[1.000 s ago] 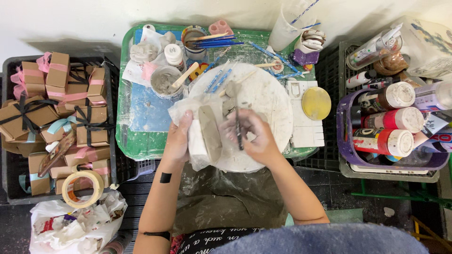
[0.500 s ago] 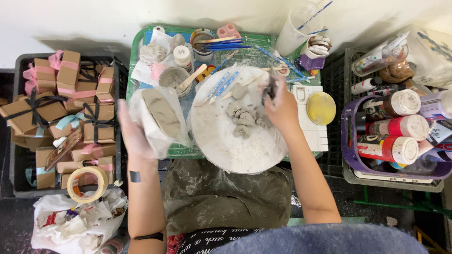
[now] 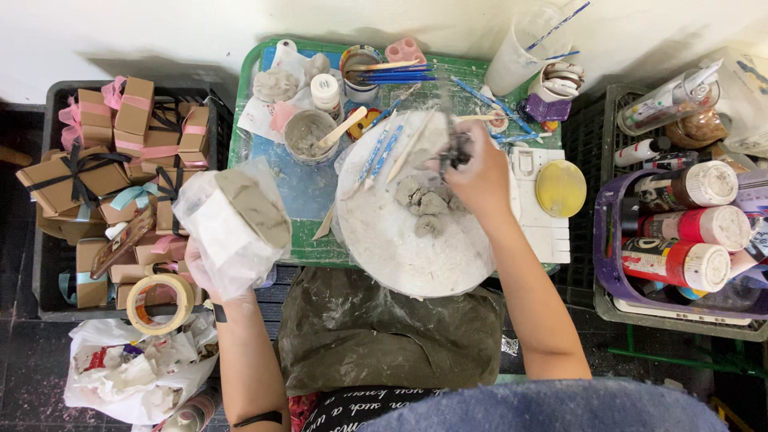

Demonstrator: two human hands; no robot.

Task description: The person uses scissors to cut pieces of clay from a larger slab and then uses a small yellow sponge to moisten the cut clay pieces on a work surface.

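Two hands busy, seen from the head view: left hand (image 3: 210,276) cupped under a plastic-wrapped clay block (image 3: 236,220), left of the white round board (image 3: 408,240); right hand (image 3: 480,172) closed on a small dark tool (image 3: 458,148) over the board's far edge, beside grey clay lumps (image 3: 424,204). Could slip from loose plastic.

You get bright, even overhead light with soft shadows on the far white wall (image 3: 120,32), sharp focus throughout except motion blur on your right hand (image 3: 480,172).
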